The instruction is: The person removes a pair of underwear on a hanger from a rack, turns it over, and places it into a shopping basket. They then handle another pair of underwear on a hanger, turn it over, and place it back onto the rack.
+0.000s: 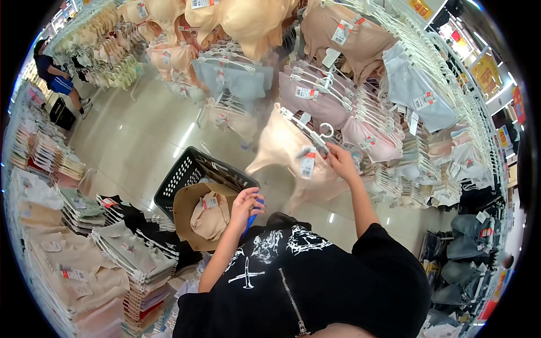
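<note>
Underwear of thin, pale peach fabric (277, 141) hung from a white plastic hanger with a round hook (307, 130) beside the racked mauve garments (293, 93), the hanger's near end gripped by the right hand (342, 161). A firm pinch there, with the hook turned clear of neighbouring hangers, seemed the best way to keep the loose cloth from snagging. The left hand (243, 207), fingers partly curled, was near the black perforated plastic basket (178, 179) and open brown paper bag (185, 217); whether it gripped anything could not be told.
</note>
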Action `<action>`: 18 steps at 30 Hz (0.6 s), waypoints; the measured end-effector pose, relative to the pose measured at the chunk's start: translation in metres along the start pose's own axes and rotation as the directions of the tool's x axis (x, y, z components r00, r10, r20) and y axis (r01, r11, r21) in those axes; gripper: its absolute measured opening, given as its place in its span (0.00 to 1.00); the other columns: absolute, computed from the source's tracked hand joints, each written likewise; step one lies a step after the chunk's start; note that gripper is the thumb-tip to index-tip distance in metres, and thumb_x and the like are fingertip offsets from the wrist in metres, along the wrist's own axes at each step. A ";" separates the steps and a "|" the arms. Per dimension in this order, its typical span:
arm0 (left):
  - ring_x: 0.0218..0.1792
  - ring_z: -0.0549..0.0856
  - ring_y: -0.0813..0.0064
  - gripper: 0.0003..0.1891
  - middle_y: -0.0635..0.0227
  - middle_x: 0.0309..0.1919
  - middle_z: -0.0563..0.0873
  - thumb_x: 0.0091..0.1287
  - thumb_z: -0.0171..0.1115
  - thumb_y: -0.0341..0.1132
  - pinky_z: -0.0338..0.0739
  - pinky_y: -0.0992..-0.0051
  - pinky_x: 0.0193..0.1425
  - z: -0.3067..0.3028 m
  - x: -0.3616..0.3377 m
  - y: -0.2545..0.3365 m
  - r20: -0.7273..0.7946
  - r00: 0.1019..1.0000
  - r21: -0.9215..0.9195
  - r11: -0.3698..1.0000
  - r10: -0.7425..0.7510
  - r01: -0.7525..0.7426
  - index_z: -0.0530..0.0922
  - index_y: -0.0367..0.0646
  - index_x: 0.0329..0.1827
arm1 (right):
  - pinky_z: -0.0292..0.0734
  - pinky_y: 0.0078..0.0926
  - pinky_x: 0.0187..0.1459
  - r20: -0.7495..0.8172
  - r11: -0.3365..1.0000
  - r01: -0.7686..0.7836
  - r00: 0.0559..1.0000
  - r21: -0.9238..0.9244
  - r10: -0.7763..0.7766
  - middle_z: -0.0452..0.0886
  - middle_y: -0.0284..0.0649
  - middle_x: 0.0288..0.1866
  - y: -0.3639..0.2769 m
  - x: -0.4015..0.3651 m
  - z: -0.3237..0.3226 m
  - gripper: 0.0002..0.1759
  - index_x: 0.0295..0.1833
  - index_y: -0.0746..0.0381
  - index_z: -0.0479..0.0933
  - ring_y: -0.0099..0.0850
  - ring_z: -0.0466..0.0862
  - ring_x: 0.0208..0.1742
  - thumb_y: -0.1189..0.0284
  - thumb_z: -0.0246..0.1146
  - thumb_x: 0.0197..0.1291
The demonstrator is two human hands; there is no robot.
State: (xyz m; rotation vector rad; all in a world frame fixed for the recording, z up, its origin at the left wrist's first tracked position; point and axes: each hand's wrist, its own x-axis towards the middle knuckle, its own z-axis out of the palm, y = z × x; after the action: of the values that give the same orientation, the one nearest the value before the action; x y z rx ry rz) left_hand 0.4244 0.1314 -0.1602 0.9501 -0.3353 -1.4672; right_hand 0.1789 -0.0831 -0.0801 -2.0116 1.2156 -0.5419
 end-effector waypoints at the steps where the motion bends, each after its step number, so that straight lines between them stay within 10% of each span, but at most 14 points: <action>1: 0.30 0.81 0.75 0.14 0.61 0.37 0.78 0.62 0.45 0.25 0.80 0.77 0.32 0.000 0.000 0.000 0.008 1.000 -0.003 1.000 0.003 -0.003 0.68 0.36 0.52 | 0.74 0.24 0.37 -0.030 0.994 0.077 0.996 -0.079 -0.079 0.82 0.41 0.30 0.014 0.014 -0.002 0.21 0.55 0.64 0.71 0.26 0.81 0.31 0.76 0.54 0.52; 4: 0.30 0.80 0.76 0.14 0.61 0.37 0.78 0.63 0.45 0.25 0.80 0.77 0.32 -0.003 0.001 -0.005 0.010 1.000 0.007 1.000 0.001 -0.001 0.69 0.37 0.51 | 0.68 0.18 0.25 -0.032 0.989 0.139 0.990 -0.044 -0.140 0.79 0.34 0.26 0.036 0.059 -0.017 0.18 0.54 0.66 0.71 0.19 0.72 0.21 0.78 0.52 0.56; 18: 0.29 0.80 0.79 0.12 0.64 0.36 0.79 0.63 0.45 0.28 0.79 0.80 0.30 0.008 0.000 -0.011 -0.180 0.979 0.082 0.993 0.094 -0.081 0.71 0.38 0.48 | 0.74 0.28 0.41 0.073 0.939 0.120 0.992 -0.322 -0.102 0.82 0.43 0.35 0.073 0.198 -0.062 0.20 0.52 0.62 0.74 0.35 0.82 0.36 0.75 0.53 0.50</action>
State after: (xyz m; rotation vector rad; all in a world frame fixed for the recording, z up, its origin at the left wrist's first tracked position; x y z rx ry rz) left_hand 0.4108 0.1302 -0.1635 1.1083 -0.2940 -1.2836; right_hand 0.1877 -0.3019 -0.0965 -2.3688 1.2268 -0.3515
